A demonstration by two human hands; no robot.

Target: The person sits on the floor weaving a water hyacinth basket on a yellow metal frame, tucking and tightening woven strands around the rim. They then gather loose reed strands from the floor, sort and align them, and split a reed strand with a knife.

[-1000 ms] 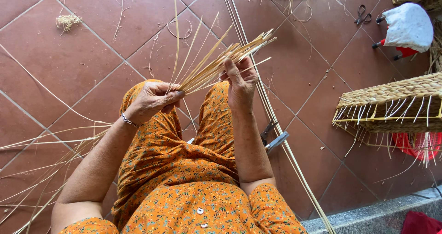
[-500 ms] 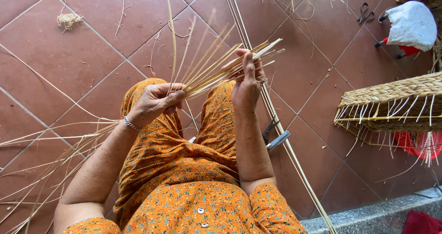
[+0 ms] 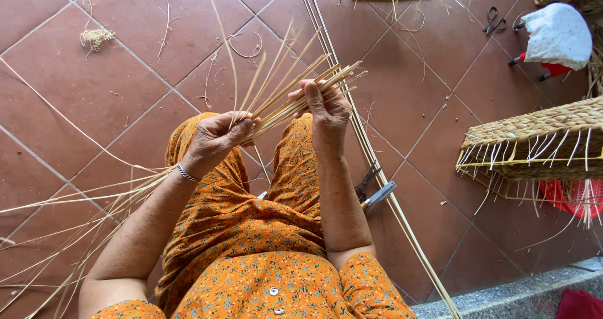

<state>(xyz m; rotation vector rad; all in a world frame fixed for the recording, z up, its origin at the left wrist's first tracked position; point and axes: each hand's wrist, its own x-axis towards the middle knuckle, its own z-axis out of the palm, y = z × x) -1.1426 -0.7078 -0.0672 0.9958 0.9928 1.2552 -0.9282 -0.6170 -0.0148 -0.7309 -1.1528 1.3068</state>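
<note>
Strips [image 3: 295,96] fan out from the left hand [image 3: 217,137], which pinches their base tight; the right hand [image 3: 326,108] curls round the tips, gathering them even.

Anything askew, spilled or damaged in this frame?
Mostly offcuts: thin strips and curls litter the tiled floor, and a frayed clump lies far left. The unfinished woven basket has loose ends hanging. Nothing looks broken.

Basket [image 3: 534,140] right of hands [image 3: 276,127]; pliers [image 3: 370,190], seemingly, between.
</note>
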